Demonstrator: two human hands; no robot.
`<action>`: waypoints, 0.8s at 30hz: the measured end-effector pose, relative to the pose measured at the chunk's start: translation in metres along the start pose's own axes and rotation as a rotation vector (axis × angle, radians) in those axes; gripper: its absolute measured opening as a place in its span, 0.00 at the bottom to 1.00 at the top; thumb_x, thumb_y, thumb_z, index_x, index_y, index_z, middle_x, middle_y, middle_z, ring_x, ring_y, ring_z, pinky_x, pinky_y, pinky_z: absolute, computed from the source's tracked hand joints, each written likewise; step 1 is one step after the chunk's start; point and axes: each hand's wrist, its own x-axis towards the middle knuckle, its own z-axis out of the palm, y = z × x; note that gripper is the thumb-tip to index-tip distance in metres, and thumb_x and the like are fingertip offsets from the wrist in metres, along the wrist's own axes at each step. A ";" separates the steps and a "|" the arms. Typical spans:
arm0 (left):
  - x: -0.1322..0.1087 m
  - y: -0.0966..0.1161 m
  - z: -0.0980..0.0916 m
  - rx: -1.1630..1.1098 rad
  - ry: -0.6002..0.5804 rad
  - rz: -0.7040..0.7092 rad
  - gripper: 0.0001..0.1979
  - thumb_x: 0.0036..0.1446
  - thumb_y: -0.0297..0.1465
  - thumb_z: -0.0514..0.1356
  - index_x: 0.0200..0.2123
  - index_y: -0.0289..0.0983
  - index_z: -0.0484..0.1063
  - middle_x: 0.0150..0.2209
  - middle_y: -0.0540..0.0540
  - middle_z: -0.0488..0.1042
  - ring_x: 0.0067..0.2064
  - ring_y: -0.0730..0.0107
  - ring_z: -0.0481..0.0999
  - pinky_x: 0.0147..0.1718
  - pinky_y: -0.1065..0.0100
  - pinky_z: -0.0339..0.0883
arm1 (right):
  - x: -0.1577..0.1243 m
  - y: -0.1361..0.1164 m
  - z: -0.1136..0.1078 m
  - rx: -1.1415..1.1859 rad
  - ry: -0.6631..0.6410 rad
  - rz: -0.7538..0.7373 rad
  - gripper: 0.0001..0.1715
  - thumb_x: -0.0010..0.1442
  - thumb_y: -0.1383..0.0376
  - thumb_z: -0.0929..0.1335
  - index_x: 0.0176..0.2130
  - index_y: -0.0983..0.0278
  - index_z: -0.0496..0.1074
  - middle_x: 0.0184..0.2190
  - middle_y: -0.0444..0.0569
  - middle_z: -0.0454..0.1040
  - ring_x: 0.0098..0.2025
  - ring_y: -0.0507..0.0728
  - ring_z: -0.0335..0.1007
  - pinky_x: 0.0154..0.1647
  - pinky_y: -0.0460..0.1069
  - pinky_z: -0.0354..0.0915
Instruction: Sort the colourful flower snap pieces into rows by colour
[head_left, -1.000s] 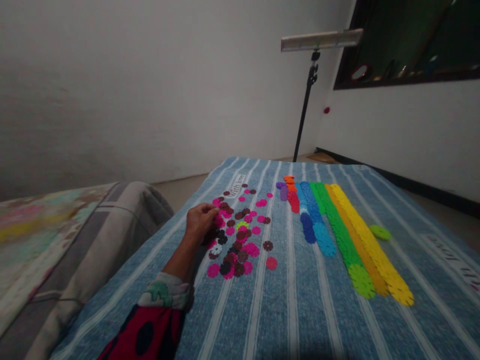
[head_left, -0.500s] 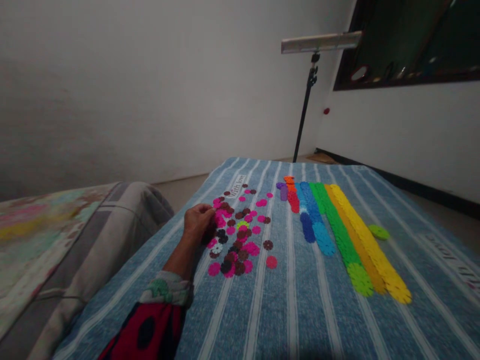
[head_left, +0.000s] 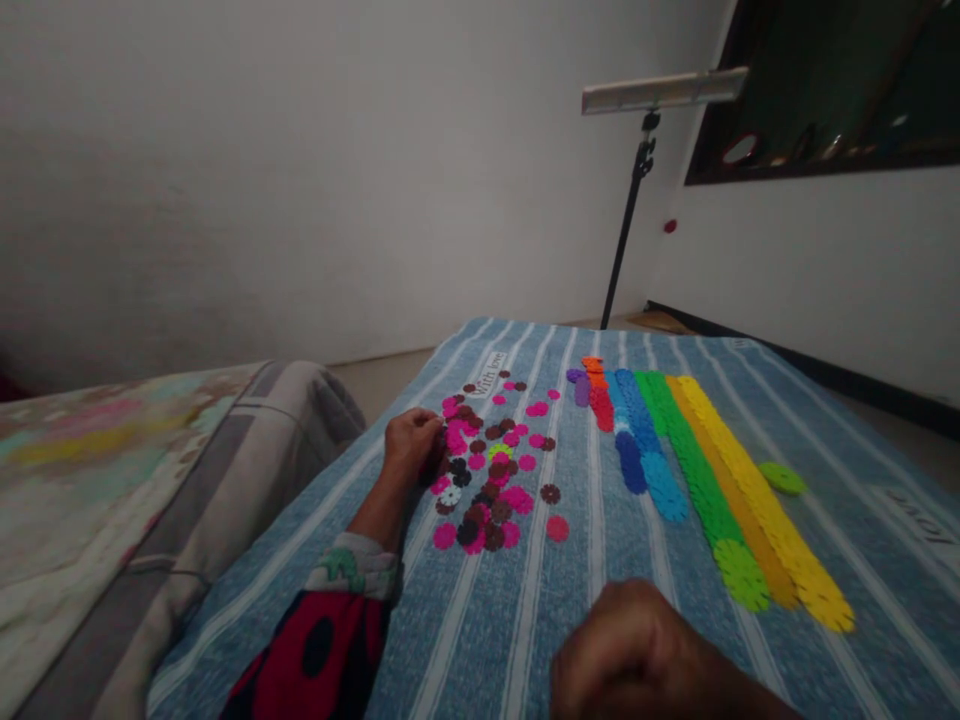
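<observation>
My left hand (head_left: 411, 447) rests at the left edge of a loose pile of flower-shaped plastic discs (head_left: 499, 510), mostly pink and brown. Its fingers are curled together, and anything within them is hidden. Low in the head view is my right hand (head_left: 645, 645), closed over the striped cloth and slightly blurred; its grip cannot be made out. To the right lie overlapping rows of discs sorted by colour: a yellow row (head_left: 765, 500), an orange-yellow row (head_left: 739, 500), a green row (head_left: 694, 470), blue rows (head_left: 637, 415) and a short red row (head_left: 601, 408).
A blue striped cloth (head_left: 562, 640) covers the table. One lime disc (head_left: 782, 478) lies right of the yellow row. On the left stands a surface draped in grey and floral cloth (head_left: 247, 450). Behind the table rises a black stand (head_left: 626, 240) with a light bar.
My right hand has come into view at the bottom. The left hand stays beside the pile, still curled. The whole view has shifted slightly.
</observation>
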 end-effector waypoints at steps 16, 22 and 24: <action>0.002 -0.017 -0.005 0.247 0.016 0.106 0.07 0.42 0.34 0.56 0.22 0.38 0.70 0.22 0.50 0.72 0.28 0.66 0.73 0.28 0.70 0.64 | 0.014 0.033 -0.057 0.113 0.586 0.104 0.18 0.53 0.55 0.73 0.22 0.66 0.73 0.17 0.47 0.73 0.22 0.53 0.68 0.29 0.50 0.62; -0.001 -0.015 -0.005 0.348 0.008 0.112 0.06 0.46 0.32 0.57 0.24 0.38 0.72 0.24 0.49 0.74 0.31 0.65 0.74 0.31 0.69 0.64 | 0.013 0.035 -0.056 0.050 0.535 0.146 0.19 0.55 0.54 0.71 0.23 0.66 0.73 0.18 0.47 0.74 0.24 0.54 0.68 0.32 0.50 0.61; -0.004 -0.011 -0.005 0.424 -0.016 0.133 0.06 0.49 0.31 0.57 0.26 0.38 0.73 0.26 0.48 0.75 0.33 0.64 0.75 0.32 0.69 0.64 | 0.014 0.035 -0.056 0.037 0.526 0.152 0.20 0.54 0.53 0.71 0.23 0.66 0.72 0.18 0.47 0.74 0.24 0.54 0.67 0.31 0.50 0.60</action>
